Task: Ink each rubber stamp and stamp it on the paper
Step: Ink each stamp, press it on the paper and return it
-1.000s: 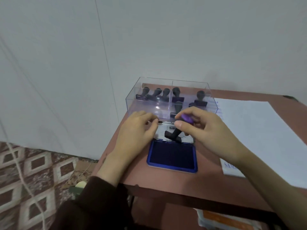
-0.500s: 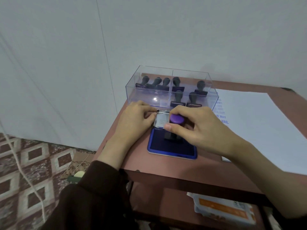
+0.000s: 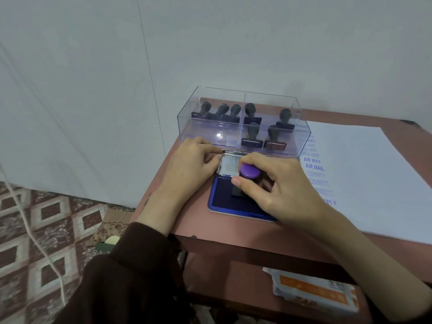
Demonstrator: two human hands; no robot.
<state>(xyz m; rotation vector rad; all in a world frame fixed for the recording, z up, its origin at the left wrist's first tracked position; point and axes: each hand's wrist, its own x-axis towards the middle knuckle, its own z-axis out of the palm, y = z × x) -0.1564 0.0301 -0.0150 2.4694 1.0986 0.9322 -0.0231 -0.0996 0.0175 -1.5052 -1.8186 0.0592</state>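
Reddish tabletop (image 3: 233, 230) against pale wall. Inking step: right hand (image 3: 282, 185) grip clamped on purple-knobbed stamp (image 3: 249, 171), pressed on ink pad (image 3: 222, 197). Left hand (image 3: 194, 162) steadying lid (grip unclear). Next, probably: lift straight, cross to paper (image 3: 374, 174).

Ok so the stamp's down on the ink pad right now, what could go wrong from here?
1. The left hand only rests at the ink pad's open lid; lifting the purple-knobbed stamp could shift the pad.
2. The sheet of paper lies unheld, with rows of blue imprints along its left edge; a new print could overlap one or slide the sheet.
3. The right hand crosses the inked pad, so smudged fingers are possible.
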